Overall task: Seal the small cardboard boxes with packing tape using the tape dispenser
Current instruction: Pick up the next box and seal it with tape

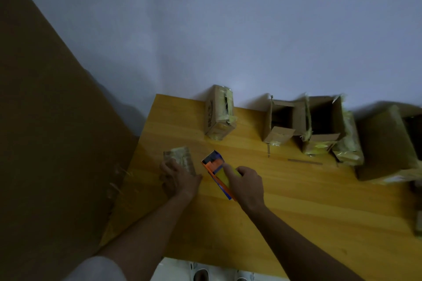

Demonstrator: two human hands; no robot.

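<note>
Right hand (247,183) grips the orange, blue and yellow tape dispenser (218,172).

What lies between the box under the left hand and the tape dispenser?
Nothing: in the head view only a bare strip of table separates the box from the dispenser.

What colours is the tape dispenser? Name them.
Orange and blue frame with a yellow body, on the tape dispenser; seen in the head view.
</note>
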